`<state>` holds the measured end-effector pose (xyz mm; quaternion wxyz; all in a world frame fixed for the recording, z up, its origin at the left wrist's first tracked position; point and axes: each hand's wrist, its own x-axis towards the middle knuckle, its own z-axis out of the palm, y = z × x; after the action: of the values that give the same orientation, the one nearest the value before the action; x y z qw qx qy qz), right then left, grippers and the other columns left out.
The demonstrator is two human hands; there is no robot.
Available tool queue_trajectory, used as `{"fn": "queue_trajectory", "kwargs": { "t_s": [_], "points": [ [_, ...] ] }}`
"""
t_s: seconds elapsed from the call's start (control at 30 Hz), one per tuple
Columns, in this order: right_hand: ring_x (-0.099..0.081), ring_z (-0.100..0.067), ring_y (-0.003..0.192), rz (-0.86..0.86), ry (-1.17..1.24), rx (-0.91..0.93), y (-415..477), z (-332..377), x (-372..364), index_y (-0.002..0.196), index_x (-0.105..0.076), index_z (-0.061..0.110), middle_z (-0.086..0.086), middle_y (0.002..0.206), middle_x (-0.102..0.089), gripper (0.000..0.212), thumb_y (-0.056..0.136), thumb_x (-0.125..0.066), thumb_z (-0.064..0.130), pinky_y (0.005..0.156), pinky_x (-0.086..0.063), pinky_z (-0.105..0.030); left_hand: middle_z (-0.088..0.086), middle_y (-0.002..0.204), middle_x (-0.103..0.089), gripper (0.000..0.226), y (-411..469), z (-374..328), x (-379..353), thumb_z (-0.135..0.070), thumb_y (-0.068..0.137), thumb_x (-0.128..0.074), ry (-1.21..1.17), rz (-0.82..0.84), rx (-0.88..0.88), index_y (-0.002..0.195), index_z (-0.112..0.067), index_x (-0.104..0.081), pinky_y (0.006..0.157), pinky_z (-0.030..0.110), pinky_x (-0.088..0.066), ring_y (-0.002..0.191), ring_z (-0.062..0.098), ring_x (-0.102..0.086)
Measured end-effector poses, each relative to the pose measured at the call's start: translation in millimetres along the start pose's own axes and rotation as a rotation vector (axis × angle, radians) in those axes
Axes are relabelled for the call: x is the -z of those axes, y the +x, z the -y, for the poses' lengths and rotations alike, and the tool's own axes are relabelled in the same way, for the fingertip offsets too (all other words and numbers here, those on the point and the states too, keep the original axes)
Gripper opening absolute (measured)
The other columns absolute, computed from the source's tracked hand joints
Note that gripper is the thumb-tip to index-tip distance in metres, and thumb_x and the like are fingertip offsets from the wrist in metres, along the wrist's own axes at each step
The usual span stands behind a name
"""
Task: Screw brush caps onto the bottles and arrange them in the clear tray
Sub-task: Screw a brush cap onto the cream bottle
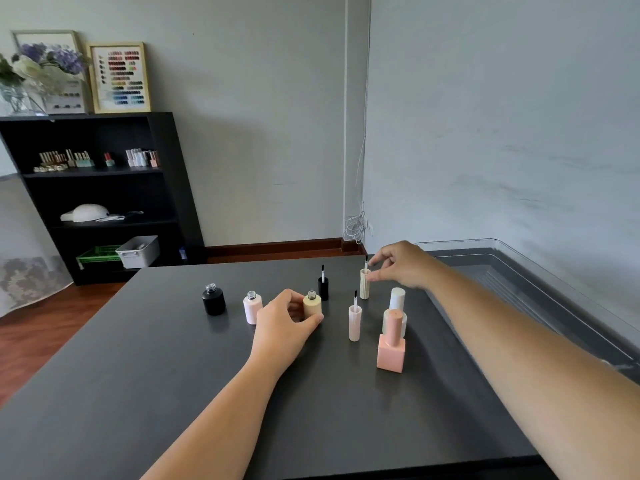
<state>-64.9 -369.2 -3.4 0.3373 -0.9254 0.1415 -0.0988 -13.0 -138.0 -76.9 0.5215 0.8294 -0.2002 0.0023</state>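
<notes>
Two bottles already carry their caps: the pink square bottle (pixel 390 353) and the white bottle (pixel 394 311) just behind it, both on the worktop (pixel 138 393) and not yet in the clear tray (pixel 540 289) at the right, which looks empty. Three bottles are open: the beige bottle (pixel 312 304), the pale pink bottle (pixel 252 307) and the black bottle (pixel 213 299). Three brush caps stand upside down, brush up: the beige cap (pixel 364 284), the black cap (pixel 323 285) and the pink cap (pixel 354 322). So I judge most of the work is left. The left hand (pixel 285 327) curls around the beige bottle, thumb and fingers touching it. The right hand (pixel 401 265) pinches the top of the beige cap between thumb and forefinger, apparently to pair the two.
</notes>
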Motion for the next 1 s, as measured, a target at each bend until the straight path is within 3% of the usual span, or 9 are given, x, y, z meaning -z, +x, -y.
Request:
{"fn": "queue_trajectory", "kwargs": {
  "t_s": [0.13,0.23,0.47,0.67,0.9,1.0],
  "points": [
    [-0.048,-0.004,0.058,0.035,0.007,0.012,9.4,-0.6,-7.8,0.077,-0.068,0.025,0.010,0.063,-0.055,0.016,0.069,-0.082,0.026,0.058,-0.036,-0.021,-0.012,0.089,-0.067,0.024,1.9,3.7,-0.5,-0.026,0.072,-0.079,-0.005,-0.003,-0.017,0.086,-0.029,-0.059,0.081,0.022,-0.052,0.087,0.005,-0.064],
    [-0.045,-0.004,0.055,0.026,0.011,0.040,12.1,-1.9,-10.3,0.065,-0.064,0.027,0.010,0.059,-0.053,0.019,0.069,-0.082,0.021,0.057,-0.034,-0.021,-0.012,0.090,-0.067,0.024,2.5,4.2,-0.4,-0.026,0.072,-0.079,-0.009,-0.001,-0.020,0.086,-0.029,-0.059,0.081,0.022,-0.052,0.088,0.005,-0.064],
    [-0.054,-0.005,0.063,-0.167,0.028,0.157,-3.9,10.4,5.3,0.061,-0.061,0.029,0.015,0.067,-0.063,0.023,0.068,-0.082,0.021,0.059,-0.040,-0.019,-0.013,0.091,-0.067,0.024,-1.8,-1.1,3.1,-0.024,0.074,-0.078,-0.024,0.013,-0.033,0.090,-0.028,-0.062,0.081,0.020,-0.051,0.089,0.005,-0.064],
    [-0.057,0.004,0.056,-0.335,0.130,0.330,-44.4,45.7,22.2,0.070,-0.061,0.018,0.011,0.071,-0.068,0.019,0.071,-0.080,0.019,0.052,-0.037,-0.003,-0.012,0.094,-0.067,0.024,-18.3,-6.7,11.1,-0.022,0.075,-0.076,-0.043,0.033,-0.056,0.097,-0.026,-0.065,0.082,0.017,-0.049,0.090,0.004,-0.063],
    [-0.049,0.004,0.049,-0.209,0.300,0.442,-99.6,78.8,-9.6,0.072,-0.063,0.024,0.011,0.067,-0.068,0.016,0.073,-0.078,0.018,0.052,-0.038,-0.005,-0.016,0.087,-0.068,0.023,-47.9,0.5,37.5,-0.021,0.072,-0.078,-0.028,-0.044,-0.078,0.087,-0.034,-0.066,0.074,0.010,-0.042,0.084,-0.009,-0.061],
    [-0.046,0.001,0.050,-0.130,0.332,0.436,-115.5,79.1,-34.2,0.073,-0.065,0.023,0.013,0.064,-0.068,0.012,0.074,-0.077,0.024,0.052,-0.041,-0.015,-0.016,0.085,-0.068,0.025,-59.9,4.9,50.4,-0.021,0.071,-0.079,-0.018,-0.063,-0.087,0.087,-0.035,-0.066,0.072,0.010,-0.041,0.083,-0.011,-0.060]
  ]
}}
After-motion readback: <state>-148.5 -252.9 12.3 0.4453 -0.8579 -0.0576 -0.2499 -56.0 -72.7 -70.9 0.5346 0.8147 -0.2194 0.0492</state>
